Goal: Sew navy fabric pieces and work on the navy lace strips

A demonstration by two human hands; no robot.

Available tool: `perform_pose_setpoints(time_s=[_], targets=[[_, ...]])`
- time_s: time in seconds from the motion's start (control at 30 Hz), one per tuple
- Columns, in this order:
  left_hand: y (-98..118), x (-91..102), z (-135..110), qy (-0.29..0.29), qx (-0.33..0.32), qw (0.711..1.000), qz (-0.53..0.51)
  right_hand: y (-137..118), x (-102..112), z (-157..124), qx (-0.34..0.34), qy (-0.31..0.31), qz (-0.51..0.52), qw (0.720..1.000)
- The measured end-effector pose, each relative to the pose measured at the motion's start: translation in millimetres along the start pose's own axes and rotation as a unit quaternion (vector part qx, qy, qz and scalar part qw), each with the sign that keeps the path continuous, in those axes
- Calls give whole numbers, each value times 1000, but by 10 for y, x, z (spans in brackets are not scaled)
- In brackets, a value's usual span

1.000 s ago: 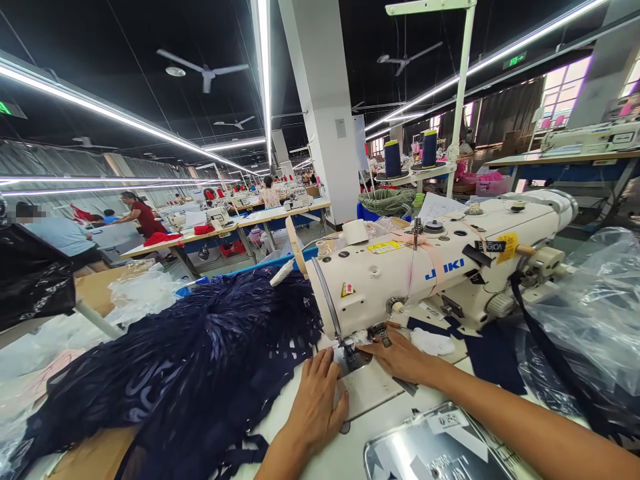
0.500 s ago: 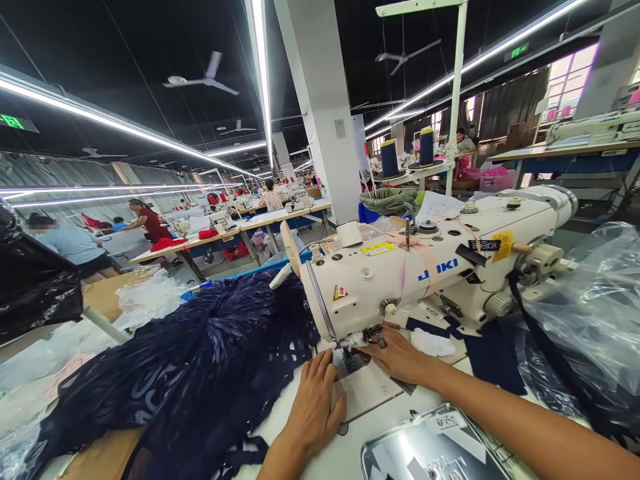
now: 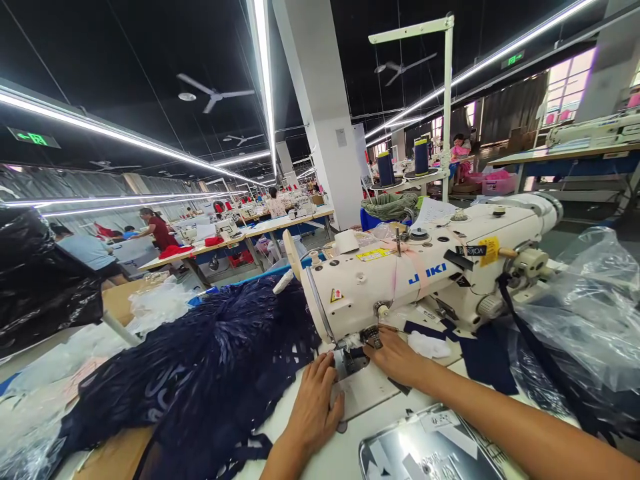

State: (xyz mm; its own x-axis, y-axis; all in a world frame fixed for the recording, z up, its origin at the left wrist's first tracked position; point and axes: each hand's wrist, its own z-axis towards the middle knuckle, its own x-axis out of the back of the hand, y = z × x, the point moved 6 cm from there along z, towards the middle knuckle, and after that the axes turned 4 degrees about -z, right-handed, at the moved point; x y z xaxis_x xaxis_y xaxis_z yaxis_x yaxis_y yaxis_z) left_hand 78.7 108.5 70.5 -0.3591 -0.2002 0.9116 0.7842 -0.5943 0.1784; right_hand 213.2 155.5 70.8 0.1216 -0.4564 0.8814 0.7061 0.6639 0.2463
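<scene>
A white sewing machine [image 3: 360, 283] stands before me, its needle area just above the bed. On the bed left of the presser foot [image 3: 345, 353] lies my left hand [image 3: 315, 397], palm down, fingers stretched forward and thumb out. My right hand [image 3: 395, 357] reaches in from the right, beside the foot. Its fingers are bent close together, the tips partly hidden by a dark metal part under the machine head; what they grip cannot be made out. Between the hands, a dark patch shows at the needle plate [image 3: 355, 361]. A large heap of navy strips [image 3: 210, 353] lies left.
A shiny metal tray [image 3: 420, 443] with labels lies at the front. Navy cloth pieces [image 3: 487, 360], white scraps [image 3: 429, 345] and clear plastic [image 3: 580, 313] lie right. Navy thread cones [image 3: 385, 169] stand behind the machine. People work at farther tables.
The view has shifted slightly, so the machine appears a little further left. The fingers of my right hand have drawn back slightly from the presser foot. My left hand stays in place.
</scene>
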Motion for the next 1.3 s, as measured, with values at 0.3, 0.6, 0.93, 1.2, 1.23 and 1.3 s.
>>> perform_pose_setpoints(time_s=[0.3, 0.6, 0.93, 1.2, 1.23, 1.3], targets=[[26, 63, -18, 36, -13, 999, -14, 189, 218, -222, -20, -26, -40, 999], [57, 149, 1, 74, -6, 993, -90, 604, 690, -1192, -159, -89, 221, 958], [470, -214, -358, 18, 325, 636, -699, -365, 521, -741, -284, -63, 749, 596], [401, -100, -567, 154, 325, 618, -698, -469, 413, -529, -160, -62, 496, 851], [371, -61, -585, 158, 326, 630, -687, -363, 393, -541, -162, -52, 393, 904], [347, 10, -614, 154, 324, 650, -670, -189, 313, -568, -168, -60, 215, 960]])
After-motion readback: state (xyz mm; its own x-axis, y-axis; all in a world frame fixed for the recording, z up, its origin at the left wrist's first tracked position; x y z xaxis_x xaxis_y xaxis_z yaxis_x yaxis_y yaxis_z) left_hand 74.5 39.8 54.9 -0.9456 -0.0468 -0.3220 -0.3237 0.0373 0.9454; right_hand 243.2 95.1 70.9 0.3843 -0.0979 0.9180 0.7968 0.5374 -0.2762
